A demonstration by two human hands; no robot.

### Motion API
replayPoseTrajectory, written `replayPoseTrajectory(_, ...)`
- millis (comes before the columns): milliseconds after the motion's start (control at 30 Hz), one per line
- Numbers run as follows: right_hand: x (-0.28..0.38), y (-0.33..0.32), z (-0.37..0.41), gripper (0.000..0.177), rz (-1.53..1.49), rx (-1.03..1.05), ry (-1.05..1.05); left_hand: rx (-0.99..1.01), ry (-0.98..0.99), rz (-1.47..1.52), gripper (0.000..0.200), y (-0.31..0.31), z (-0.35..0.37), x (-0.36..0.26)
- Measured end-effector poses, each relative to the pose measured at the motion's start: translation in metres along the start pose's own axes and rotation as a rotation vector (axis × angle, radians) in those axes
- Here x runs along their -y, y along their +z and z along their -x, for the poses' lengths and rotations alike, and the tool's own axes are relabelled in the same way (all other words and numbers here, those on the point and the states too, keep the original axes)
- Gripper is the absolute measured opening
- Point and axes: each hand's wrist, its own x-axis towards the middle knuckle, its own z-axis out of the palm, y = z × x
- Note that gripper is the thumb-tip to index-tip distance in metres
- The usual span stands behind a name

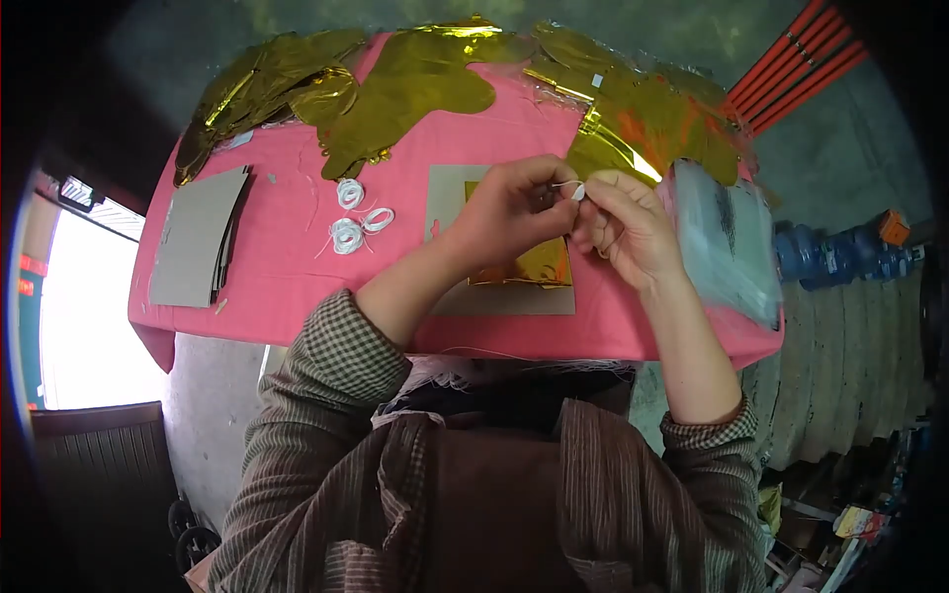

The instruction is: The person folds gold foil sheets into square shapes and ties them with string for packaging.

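Note:
My left hand (514, 212) and my right hand (630, 222) meet above the pink-covered table (395, 296), fingertips close together. Both pinch a small piece of white string (579, 192). Below them a grey cardboard sheet (450, 301) lies on the cloth, with a folded gold foil piece (529, 269) on it, partly hidden by my left hand and forearm. Left of the cardboard are small coils of white string (347, 235), several loose ends sticking out.
Large gold foil shapes (415, 94) cover the table's far edge. A stack of cardboard sheets (198, 237) is at the left, and clear plastic bags (722, 242) lie at the right. Blue plastic bottles (840, 252) and red poles (801, 64) are beyond the table.

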Motion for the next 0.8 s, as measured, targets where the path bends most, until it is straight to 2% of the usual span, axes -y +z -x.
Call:
replayPoseTrajectory(67,0.0,-0.002,-0.003,0.012,-0.014,-0.121,-0.081,-0.007,0.063,-0.075,0.007,-0.001,0.001,0.0)
replayPoseTrajectory(200,0.004,0.006,0.003,0.011,0.071,-0.029,-0.041,-0.038,0.017,-0.043,0.008,-0.003,-0.001,-0.001)
replayPoseTrajectory(300,0.007,0.012,-0.001,0.01,0.109,-0.048,-0.115,-0.059,-0.047,-0.01,0.008,-0.004,-0.003,-0.001)
replayPoseTrajectory(367,0.006,0.009,-0.006,0.009,0.342,-0.035,-0.203,-0.068,-0.042,0.047,0.007,-0.008,-0.006,0.0)
replayPoseTrajectory(400,0.008,0.01,-0.009,0.009,0.341,-0.029,-0.202,-0.073,-0.042,0.043,0.007,-0.01,-0.008,0.002)
replayPoseTrajectory(467,0.016,0.018,-0.014,0.009,0.367,-0.018,-0.253,-0.171,-0.186,0.088,0.012,-0.018,-0.01,0.006)
replayPoseTrajectory(500,0.017,0.024,-0.018,0.009,0.365,-0.012,-0.252,-0.177,-0.186,0.085,0.012,-0.023,-0.01,0.01)
replayPoseTrajectory(567,0.015,0.046,-0.028,0.008,0.472,0.108,-0.214,0.008,-0.232,-0.046,0.019,-0.031,-0.009,0.017)
replayPoseTrajectory(600,0.013,0.056,-0.033,0.012,0.451,0.212,-0.148,0.005,-0.233,-0.048,0.019,-0.028,-0.008,0.015)
replayPoseTrajectory(667,0.002,0.08,-0.047,0.017,0.671,0.326,-0.274,-0.102,0.121,0.149,0.019,-0.012,-0.007,0.013)
replayPoseTrajectory(700,-0.005,0.086,-0.055,0.017,0.67,0.326,-0.274,-0.155,0.297,0.248,0.019,-0.008,-0.006,0.012)
replayPoseTrajectory(733,-0.014,0.089,-0.064,0.018,0.585,0.361,-0.23,-0.156,0.296,0.247,0.019,-0.013,-0.005,0.016)
replayPoseTrajectory(800,-0.017,0.091,-0.068,0.02,0.502,0.399,-0.188,-0.098,0.107,-0.104,0.021,-0.032,-0.003,0.03)
